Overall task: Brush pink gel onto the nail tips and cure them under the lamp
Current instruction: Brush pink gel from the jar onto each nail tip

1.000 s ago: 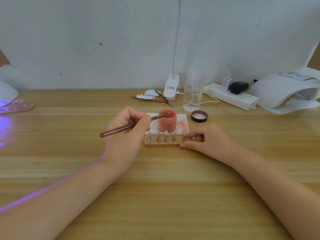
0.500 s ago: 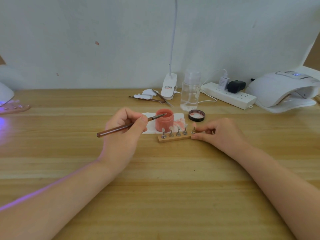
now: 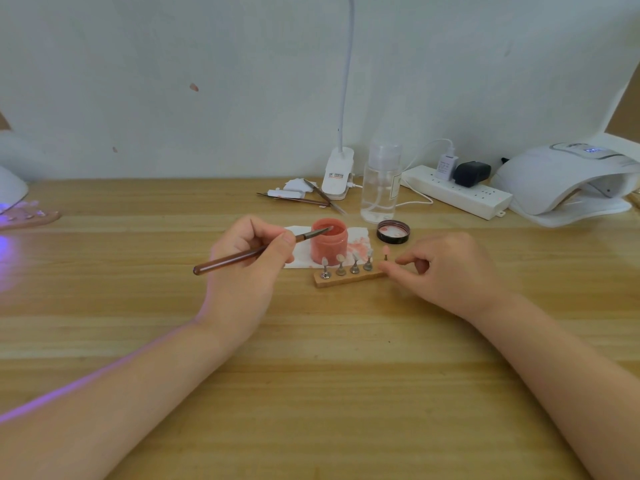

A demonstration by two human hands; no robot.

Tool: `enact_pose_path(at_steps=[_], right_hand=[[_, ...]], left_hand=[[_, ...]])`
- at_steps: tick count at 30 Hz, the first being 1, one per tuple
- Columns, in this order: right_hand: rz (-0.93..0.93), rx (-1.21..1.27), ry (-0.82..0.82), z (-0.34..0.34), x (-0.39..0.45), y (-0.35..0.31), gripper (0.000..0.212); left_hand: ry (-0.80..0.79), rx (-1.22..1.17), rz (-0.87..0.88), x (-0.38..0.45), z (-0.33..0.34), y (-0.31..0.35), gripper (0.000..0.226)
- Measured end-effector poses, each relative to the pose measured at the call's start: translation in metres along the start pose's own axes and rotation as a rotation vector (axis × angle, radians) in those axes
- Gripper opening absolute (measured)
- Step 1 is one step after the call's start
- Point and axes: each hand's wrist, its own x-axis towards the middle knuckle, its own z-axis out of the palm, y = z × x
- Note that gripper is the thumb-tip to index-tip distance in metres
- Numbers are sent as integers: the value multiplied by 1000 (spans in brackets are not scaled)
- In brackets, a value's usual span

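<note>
My left hand grips a brown brush; its tip reaches over the open pink gel jar. In front of the jar lies a small wooden holder with several nail tips on metal stands. The rightmost tip looks pink. My right hand pinches the holder's right end with thumb and forefinger. A white curing lamp sits at the far right, and another lamp glows purple at the far left.
The jar stands on a stained white tissue, its black lid beside it. Behind are a clear pump bottle, a clip lamp base, spare tools and a power strip. A second holder lies by the left lamp.
My right hand has slid the wooden holder to the right, from in front of the tissue's left part to its right part. The brush tip stays at the jar.
</note>
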Motion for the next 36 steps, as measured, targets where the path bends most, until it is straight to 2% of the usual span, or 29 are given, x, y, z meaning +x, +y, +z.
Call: enact_pose_path(at_steps=[5, 10, 17, 25, 30, 36], right_hand=[[-22, -79, -54, 14, -2, -19, 29], [95, -180, -111, 21, -1, -22, 34], [87, -210, -144, 26, 2, -25, 38], [86, -172, -138, 24, 1, -28, 34], [155, -114, -120, 22, 2, -28, 34], [51, -165, -134, 21, -1, -31, 32]], left_hand=[[-1, -12, -3, 0, 1, 1, 22], [-5, -20, -4, -1, 2, 2, 23], [-12, -33, -5, -1, 3, 1, 22], [-29, -31, 6, -2, 2, 1, 23], [-32, -24, 8, -2, 1, -1, 22], [-27, -50, 5, -2, 2, -1, 15]])
